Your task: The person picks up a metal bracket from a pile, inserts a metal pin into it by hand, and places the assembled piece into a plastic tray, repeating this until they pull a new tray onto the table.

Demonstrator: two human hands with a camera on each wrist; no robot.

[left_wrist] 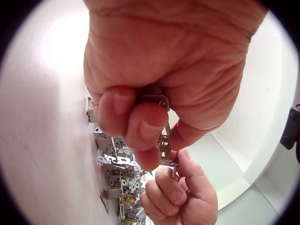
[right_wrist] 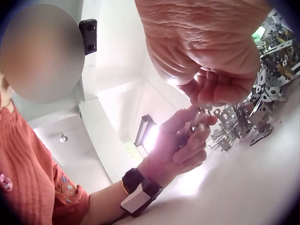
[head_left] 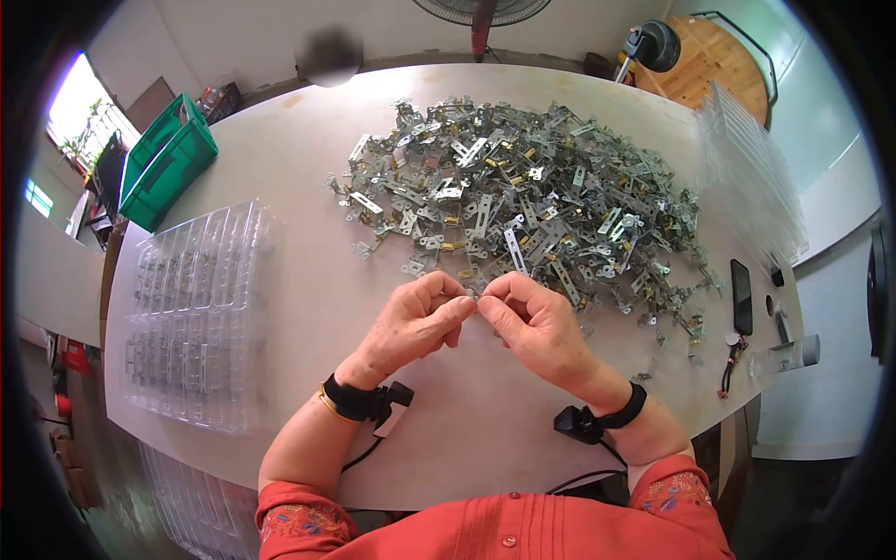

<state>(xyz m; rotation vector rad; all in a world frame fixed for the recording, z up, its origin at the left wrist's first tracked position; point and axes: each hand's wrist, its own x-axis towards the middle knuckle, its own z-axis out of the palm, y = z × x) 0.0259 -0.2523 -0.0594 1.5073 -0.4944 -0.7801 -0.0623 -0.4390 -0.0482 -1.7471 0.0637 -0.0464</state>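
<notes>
Both hands meet in front of a heap of small metal brackets (head_left: 523, 187). My left hand (head_left: 411, 322) holds a small silver metal bracket (left_wrist: 164, 145) between curled fingers and thumb, and a bent metal edge (left_wrist: 157, 99) shows against its palm. Fingertip to fingertip with it, my right hand (head_left: 546, 336) pinches a thin metal piece (left_wrist: 175, 171) at the end of that bracket. In the right wrist view, the fingers hide most of the parts. The heap mixes silver plates with brass-coloured pieces.
Clear plastic trays (head_left: 266, 327) holding metal parts lie at the left, with a green crate (head_left: 173, 163) behind. Clear trays (head_left: 747, 177) stand stacked at the right, near a phone (head_left: 741, 297) and a transparent bottle (head_left: 789, 355). Cables run from both wrist cameras.
</notes>
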